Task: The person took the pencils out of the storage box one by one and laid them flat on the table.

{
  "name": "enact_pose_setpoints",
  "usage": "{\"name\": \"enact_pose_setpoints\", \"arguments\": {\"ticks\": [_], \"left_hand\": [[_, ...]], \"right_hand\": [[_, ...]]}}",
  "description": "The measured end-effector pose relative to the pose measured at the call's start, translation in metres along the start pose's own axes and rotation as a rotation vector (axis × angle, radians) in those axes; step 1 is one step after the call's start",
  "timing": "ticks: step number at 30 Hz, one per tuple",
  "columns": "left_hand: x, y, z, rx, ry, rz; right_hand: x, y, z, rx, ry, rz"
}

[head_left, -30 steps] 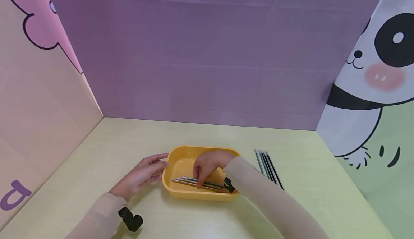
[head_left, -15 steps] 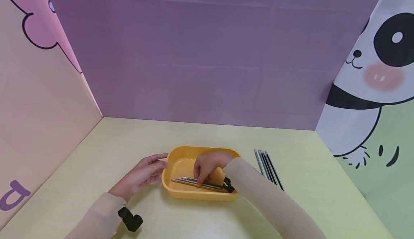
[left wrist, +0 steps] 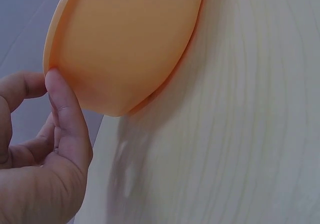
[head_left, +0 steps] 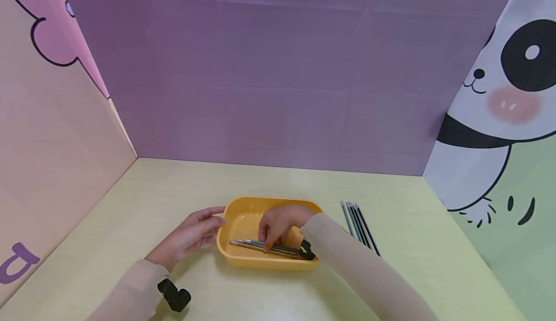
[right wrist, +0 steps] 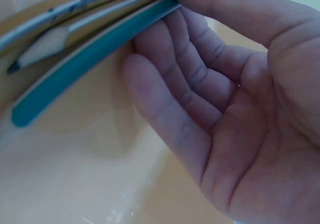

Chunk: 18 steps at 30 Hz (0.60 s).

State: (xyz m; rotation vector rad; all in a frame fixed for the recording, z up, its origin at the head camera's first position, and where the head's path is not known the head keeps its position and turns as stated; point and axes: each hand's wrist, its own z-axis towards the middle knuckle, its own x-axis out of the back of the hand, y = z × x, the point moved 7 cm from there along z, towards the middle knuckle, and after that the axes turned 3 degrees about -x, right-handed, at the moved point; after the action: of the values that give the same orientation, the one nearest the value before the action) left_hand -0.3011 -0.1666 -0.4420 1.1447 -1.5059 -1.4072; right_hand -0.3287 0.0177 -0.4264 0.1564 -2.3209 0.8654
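Head view: pale table [head_left: 269,294], purple wall [head_left: 278,79] behind; hands [head_left: 188,238] [head_left: 282,220] pinch yellow tray rim [head_left: 243,261] (left), pencils [head_left: 254,244] (right).

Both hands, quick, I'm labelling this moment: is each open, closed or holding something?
Left hand: holding the yellow tray by its rim.
Right hand: pinching at least one pencil inside the tray; exact number unclear.

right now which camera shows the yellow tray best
Head view: it frames the whole yellow tray, partly covered by the right hand, its sleeve and pencils. The left wrist view shows one outer stretch of wall, touched by the left hand; the right wrist view, only some of its inside.
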Motion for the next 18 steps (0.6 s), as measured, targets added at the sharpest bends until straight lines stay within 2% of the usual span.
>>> {"name": "enact_pose_setpoints", "arguments": {"ticks": [10, 18], "left_hand": [[0.0020, -0.0007, -0.0002, 0.027, 0.033, 0.004], [0.0001, 0.0016, 0.0002, 0.011, 0.011, 0.007]], "right_hand": [[-0.0005, -0.0032, -0.0022, 0.005, 0.003, -0.009], [0.0060, 0.0010, -0.0047, 0.018, 0.016, -0.033]]}}
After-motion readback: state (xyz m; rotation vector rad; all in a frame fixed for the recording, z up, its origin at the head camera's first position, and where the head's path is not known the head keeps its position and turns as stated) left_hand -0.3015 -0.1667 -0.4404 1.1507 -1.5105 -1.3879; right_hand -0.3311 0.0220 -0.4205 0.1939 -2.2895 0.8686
